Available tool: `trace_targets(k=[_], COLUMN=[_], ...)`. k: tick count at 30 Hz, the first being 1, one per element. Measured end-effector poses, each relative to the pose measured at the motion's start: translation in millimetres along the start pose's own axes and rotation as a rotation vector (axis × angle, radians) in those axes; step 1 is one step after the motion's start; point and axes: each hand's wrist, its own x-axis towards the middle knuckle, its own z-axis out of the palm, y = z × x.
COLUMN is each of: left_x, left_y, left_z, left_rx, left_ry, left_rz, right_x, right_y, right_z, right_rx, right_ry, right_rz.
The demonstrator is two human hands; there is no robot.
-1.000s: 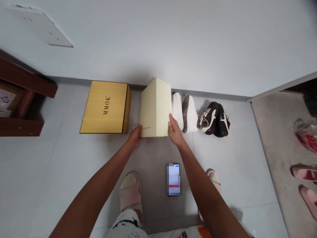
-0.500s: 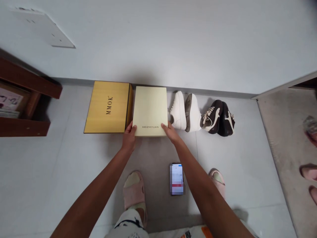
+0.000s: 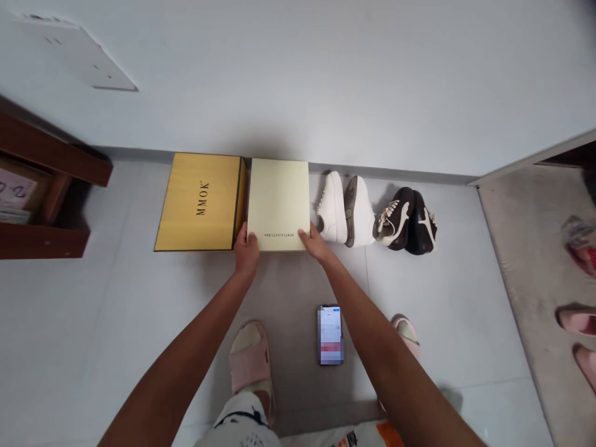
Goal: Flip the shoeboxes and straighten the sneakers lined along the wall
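1. On the pale tile floor [image 3: 107, 323] below the white wall [image 3: 326, 81], a dark wooden shelf [image 3: 46, 243] stands well left of the left hand, and a grey mat [image 3: 521, 292] with pink slippers [image 3: 572, 321] lies well right of the right hand.
2. Between the hands and just ahead of them, the cream MEIZHIYUAN box [image 3: 278, 198] lies against the base of the wall.
3. Ahead of the left hand, a gold MMOK box [image 3: 198, 202] sits right beside the cream box.
4. Ahead and to the right of the right hand, white sneakers [image 3: 344, 210] stand next to dark sneakers [image 3: 406, 222].
5. Behind the hands, a smartphone [image 3: 330, 335] lies on the floor between the person's feet, which wear pink slides [image 3: 249, 357].
6. The left hand [image 3: 246, 253] and right hand [image 3: 315, 244] both touch the box's near edge, one at each corner, with fingers spread over it. Whether they are gripping it or only pressing on it cannot be told.
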Motion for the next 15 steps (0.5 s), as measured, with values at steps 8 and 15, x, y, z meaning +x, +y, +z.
trace_targets(k=[8,15], left_x=[-48.5,-50.1], left_y=[58.6,68.9], left_z=[40.5,159.4], left_rx=[0.123,0.108], left_ry=[-0.216,-0.463], left_rz=[0.448,-0.031], right_x=[-19.7,-45.2], right_y=[13.4,56.7], right_z=[-107.8,-189.5], right_rx=[0.019,-0.313], right_ry=[0.352,0.454], right_rz=[-0.044,0.069])
